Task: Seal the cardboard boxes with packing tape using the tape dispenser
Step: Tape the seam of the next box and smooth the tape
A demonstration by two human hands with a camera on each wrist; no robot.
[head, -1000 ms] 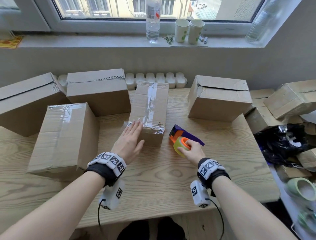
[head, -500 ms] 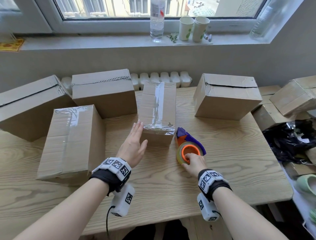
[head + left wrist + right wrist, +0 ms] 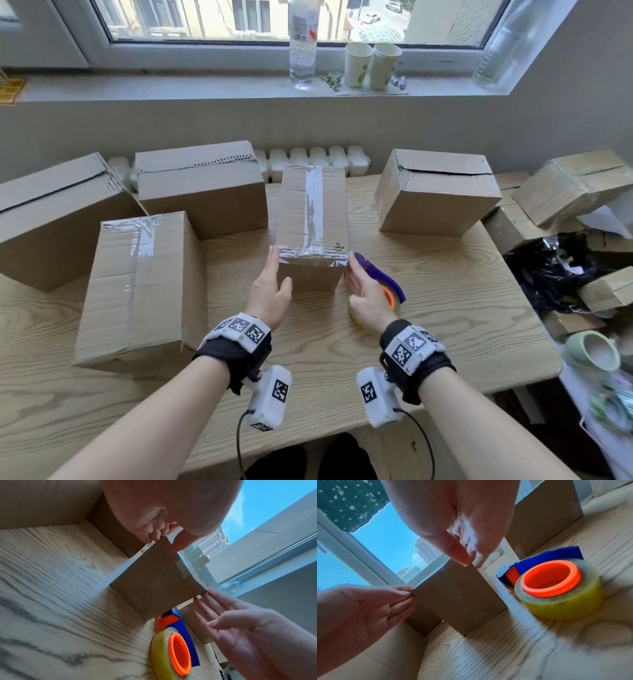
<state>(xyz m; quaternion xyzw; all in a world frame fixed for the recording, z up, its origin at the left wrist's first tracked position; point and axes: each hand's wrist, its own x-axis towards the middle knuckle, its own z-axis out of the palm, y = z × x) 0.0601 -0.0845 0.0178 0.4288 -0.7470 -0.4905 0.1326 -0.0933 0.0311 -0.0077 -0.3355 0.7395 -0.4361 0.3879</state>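
The left hand (image 3: 270,294) lies flat and relaxed against the left side of the taped box (image 3: 312,219), fingertips at its near top corner, thumb on the near face. Across it, the right hand (image 3: 366,294) touches the right corner with straight fingers, grasping nothing. To do this step well, I judge both palms should press inward evenly and rub the tape ends down over the edge so they bond. Just right of the right fingers, the tape dispenser (image 3: 383,284) lies on the table (image 3: 445,308). Every box is closed; contents hidden.
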